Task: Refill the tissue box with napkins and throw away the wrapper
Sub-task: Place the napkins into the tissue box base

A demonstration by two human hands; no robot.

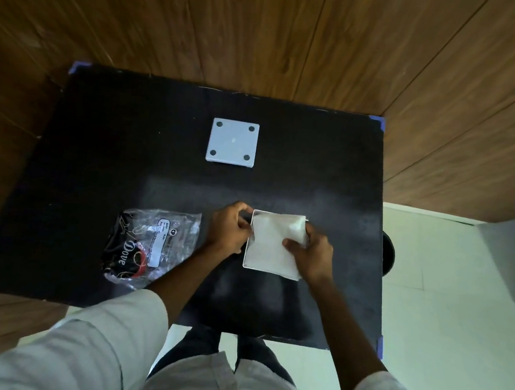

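Observation:
A stack of white napkins [271,248] lies tilted in the open white tissue box [246,256] near the front middle of the black table. My left hand [230,227] grips the box's left rim. On the stack's right side, my right hand [309,251] presses and holds the napkins. The clear and black plastic wrapper [150,244] lies flat and crumpled to the left of my left hand. The box's white square base plate [232,142], with four dark round feet, lies further back on the table.
The black table [97,148] has blue tape on its corners and stands against a wooden wall. A dark round bin [388,254] shows partly past the table's right edge on the pale tiled floor. A grey object [514,260] stands at the far right.

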